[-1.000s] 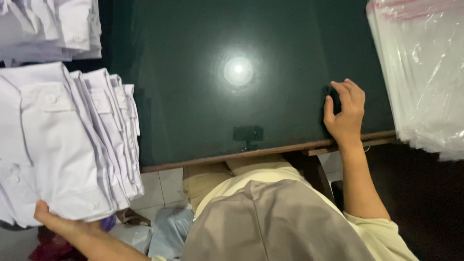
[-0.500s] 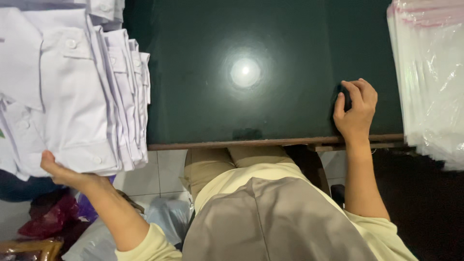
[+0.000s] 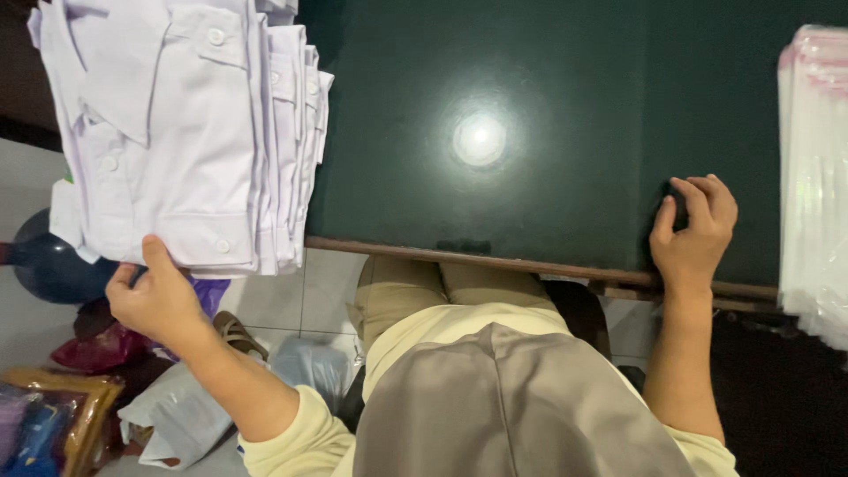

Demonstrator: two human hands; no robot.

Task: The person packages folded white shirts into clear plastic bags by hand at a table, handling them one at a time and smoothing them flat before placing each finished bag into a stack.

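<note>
The table is the biggest thing here, one dark green top with a lamp glare in the middle and a wooden front edge. Next comes one stack of folded white shirts; I count roughly six or seven by their edges, though the far layers blur together. It lies at the table's left corner, and much of it seems to jut past the edge with floor below. The left hand grips its near lower edge, thumb on top and fingers curled underneath, so the stack looks held by one edge only. The likely trouble is that the stack tips or fans open and the shirts slide to the floor, since the weight hangs outside the table and the grip is at one end. One pile of clear plastic bags sits at the right edge, too many thin sheets to count; they look slippery and could slide off if bumped. The right hand rests on the table near the front edge, fingers curled around something small and dark that I cannot make out. On the floor lie one dark ball and a few loose bags.
</note>
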